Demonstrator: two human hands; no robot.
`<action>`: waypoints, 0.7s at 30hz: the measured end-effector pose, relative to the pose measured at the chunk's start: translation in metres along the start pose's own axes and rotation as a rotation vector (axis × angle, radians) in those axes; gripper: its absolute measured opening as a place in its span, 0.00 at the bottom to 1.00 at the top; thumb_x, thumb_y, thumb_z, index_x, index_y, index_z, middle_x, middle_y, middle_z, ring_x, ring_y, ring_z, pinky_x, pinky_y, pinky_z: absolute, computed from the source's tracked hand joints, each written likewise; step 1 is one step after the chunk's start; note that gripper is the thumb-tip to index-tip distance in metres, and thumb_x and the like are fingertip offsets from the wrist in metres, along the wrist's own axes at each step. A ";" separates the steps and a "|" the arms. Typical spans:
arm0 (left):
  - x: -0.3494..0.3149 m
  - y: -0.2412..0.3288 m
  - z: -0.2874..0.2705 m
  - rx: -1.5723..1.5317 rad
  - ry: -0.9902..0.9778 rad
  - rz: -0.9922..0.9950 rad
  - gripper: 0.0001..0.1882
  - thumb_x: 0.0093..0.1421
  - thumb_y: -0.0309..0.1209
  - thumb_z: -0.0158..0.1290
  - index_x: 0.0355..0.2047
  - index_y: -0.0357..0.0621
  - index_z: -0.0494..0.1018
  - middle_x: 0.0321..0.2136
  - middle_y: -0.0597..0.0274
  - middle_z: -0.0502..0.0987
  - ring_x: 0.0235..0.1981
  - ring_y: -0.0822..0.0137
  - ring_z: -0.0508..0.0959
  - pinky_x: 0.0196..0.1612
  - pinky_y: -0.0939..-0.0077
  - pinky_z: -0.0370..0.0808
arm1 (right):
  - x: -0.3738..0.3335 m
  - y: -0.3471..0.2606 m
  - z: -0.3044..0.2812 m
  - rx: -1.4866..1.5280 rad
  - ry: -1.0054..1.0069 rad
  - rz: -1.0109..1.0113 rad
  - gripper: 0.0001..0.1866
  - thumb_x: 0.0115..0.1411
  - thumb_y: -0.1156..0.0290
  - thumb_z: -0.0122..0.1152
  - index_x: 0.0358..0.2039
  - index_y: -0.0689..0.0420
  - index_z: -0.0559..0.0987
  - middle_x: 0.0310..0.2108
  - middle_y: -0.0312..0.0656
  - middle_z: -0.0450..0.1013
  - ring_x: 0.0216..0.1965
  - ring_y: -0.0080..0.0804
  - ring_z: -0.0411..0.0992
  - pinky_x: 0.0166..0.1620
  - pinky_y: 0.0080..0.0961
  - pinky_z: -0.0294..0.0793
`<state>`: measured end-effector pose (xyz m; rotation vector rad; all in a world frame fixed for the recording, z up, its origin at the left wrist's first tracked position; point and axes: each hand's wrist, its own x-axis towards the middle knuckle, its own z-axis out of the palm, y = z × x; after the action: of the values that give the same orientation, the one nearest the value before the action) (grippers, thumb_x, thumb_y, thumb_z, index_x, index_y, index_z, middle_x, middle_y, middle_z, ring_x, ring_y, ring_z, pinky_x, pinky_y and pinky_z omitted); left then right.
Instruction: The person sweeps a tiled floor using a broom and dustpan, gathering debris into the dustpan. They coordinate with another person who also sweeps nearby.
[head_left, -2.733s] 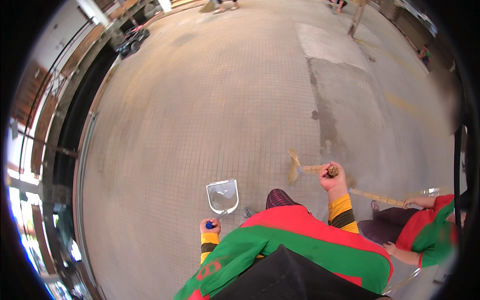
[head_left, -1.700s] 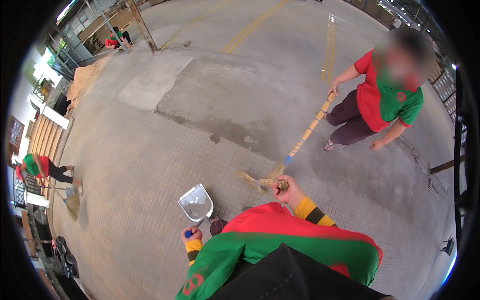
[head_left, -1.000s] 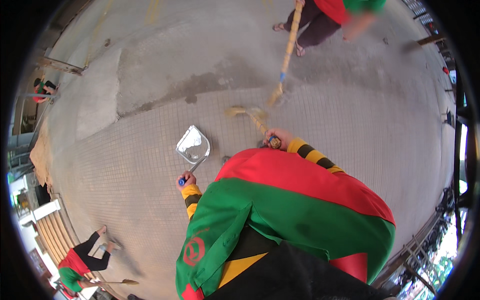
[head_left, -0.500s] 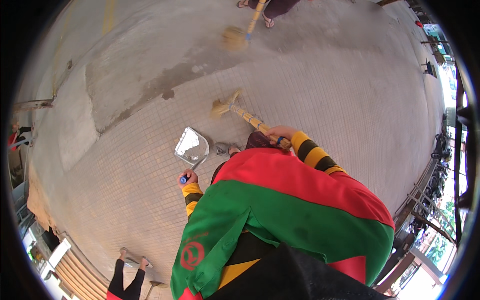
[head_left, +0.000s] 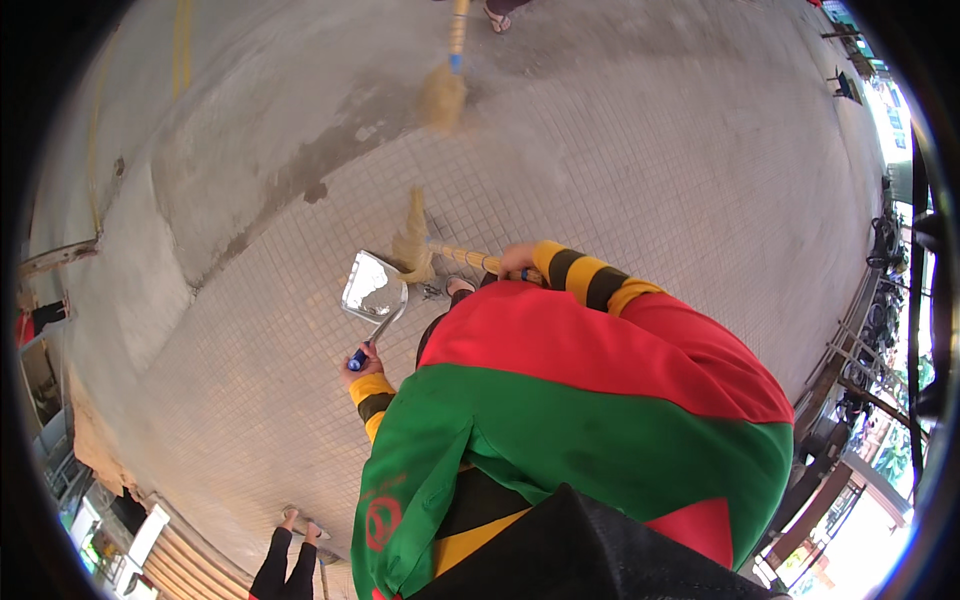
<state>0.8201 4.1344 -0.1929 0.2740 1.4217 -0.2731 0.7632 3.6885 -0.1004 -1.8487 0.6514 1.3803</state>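
My left hand (head_left: 360, 364) grips the blue-ended handle of a dustpan (head_left: 372, 284). Its shiny metal pan lies on the tiled floor, left of my foot. Around the handle of a straw broom (head_left: 462, 258) my right hand (head_left: 518, 260) is closed, in front of my body. The broom's bristles (head_left: 411, 245) are slightly blurred and reach the right edge of the pan. Part of my foot (head_left: 459, 286) shows beyond my red and green jacket, near the bristles.
Ahead, another person's sandalled foot (head_left: 497, 18) stands near a second straw broom (head_left: 443, 95). Someone else's legs (head_left: 287, 560) are at the lower left. Tiles meet a cement floor (head_left: 240, 140) with a damp strip. A wooden bar (head_left: 58, 256) lies at the far left.
My right hand has swung the broom left and nearer, bringing its bristles to the dustpan. My left hand and the dustpan have shifted slightly left. The other person's broom has moved too.
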 end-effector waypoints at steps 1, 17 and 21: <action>-0.016 -0.001 0.001 0.026 0.013 0.036 0.18 0.52 0.38 0.46 0.37 0.37 0.59 0.30 0.47 0.69 0.33 0.46 0.74 0.26 0.66 0.77 | -0.003 0.003 -0.002 -0.012 0.002 0.010 0.23 0.39 0.57 0.65 0.27 0.66 0.78 0.28 0.49 0.75 0.29 0.36 0.72 0.33 0.32 0.69; -0.074 -0.063 0.008 0.964 0.271 0.831 0.16 0.55 0.26 0.40 0.45 0.45 0.62 0.34 0.48 0.69 0.21 0.60 0.74 0.25 0.63 0.77 | 0.021 0.015 0.009 0.281 0.237 -0.374 0.17 0.36 0.61 0.65 0.17 0.65 0.77 0.15 0.47 0.72 0.17 0.37 0.71 0.24 0.32 0.69; -0.071 -0.038 0.005 0.940 0.332 0.766 0.15 0.58 0.31 0.43 0.46 0.45 0.62 0.29 0.50 0.71 0.19 0.63 0.74 0.23 0.63 0.77 | 0.065 0.018 -0.006 0.334 0.270 -0.304 0.18 0.37 0.58 0.65 0.16 0.63 0.77 0.15 0.45 0.72 0.17 0.36 0.71 0.25 0.31 0.70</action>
<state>0.8028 4.0988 -0.1230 1.6488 1.3128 -0.2449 0.7724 3.6747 -0.1661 -1.7850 0.6565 0.7814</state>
